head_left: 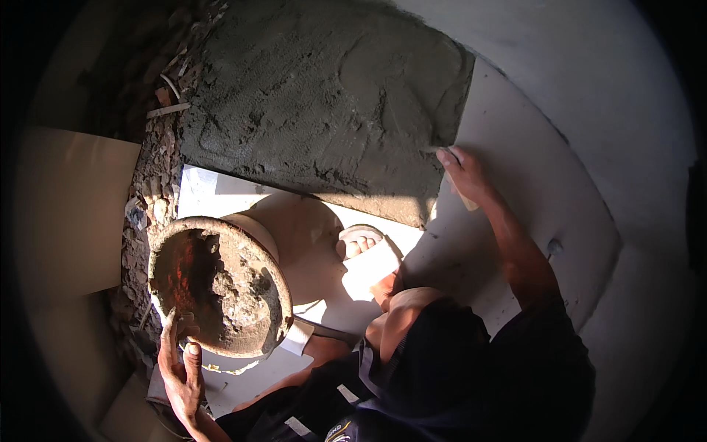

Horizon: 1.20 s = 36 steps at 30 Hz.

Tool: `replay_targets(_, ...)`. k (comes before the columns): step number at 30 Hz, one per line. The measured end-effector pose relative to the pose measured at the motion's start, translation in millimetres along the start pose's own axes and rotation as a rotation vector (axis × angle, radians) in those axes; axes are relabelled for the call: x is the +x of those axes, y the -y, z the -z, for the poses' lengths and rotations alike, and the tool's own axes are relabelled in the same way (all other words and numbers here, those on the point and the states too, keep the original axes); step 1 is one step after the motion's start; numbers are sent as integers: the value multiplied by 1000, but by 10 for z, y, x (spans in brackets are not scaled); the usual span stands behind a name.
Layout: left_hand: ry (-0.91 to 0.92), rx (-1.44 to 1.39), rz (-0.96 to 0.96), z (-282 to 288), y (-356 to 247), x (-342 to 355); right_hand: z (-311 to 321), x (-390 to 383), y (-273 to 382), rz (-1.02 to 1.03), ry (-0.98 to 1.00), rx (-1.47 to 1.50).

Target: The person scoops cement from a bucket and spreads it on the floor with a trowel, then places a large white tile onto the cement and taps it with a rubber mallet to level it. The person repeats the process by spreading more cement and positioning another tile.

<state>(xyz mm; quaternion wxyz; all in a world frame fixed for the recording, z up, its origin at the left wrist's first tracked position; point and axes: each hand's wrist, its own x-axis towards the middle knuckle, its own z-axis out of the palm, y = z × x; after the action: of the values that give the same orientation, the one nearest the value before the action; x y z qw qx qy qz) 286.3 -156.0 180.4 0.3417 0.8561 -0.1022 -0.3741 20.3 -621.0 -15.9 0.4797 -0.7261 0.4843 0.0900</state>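
My left hand (180,372) is at the near left rim of a round bucket (278,276), fingers over the rim and thumb apart. The bucket is tilted; grey mortar (239,306) lies inside it and crusts its rim. My right hand (465,177) is closed around the pale handle of a trowel (469,200), at the right edge of a spread bed of wet grey mortar (324,96). The trowel's blade is mostly hidden against the mortar. The bed's surface is rough, with smoother swirls toward the right.
Pale floor tiles (508,132) border the mortar at the right. Rubble (155,191) runs along the left, beside a leaning beige panel (77,210). My sandalled foot (361,243) is on a sunlit tile between bucket and mortar. A small round object (555,247) is on the right-hand tile.
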Motion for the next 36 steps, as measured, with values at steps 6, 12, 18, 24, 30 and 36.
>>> replay_targets(6, -91, 68, -98, 103, 117, -110, 148, 966, 273, 23, 176, -295)
replay_targets(12, -81, 56, -74, 117, 157, -212, -107, -29, -478, 99, 269, -762)
replay_targets(18, -80, 123, -132, 87, 117, -199, -93, -646, -782, 108, 145, -726)
replay_targets(24, -46, 132, -136, 28, 24, -192, 324, -870, -498, 131, -111, -766)
replay_targets(30, -95, 77, -149, 29, -17, -253, 480, -626, 82, 109, 121, -1073)
replay_targets(36, -75, 50, -116, 68, 22, -307, 448, -433, 343, 34, 195, -1036)
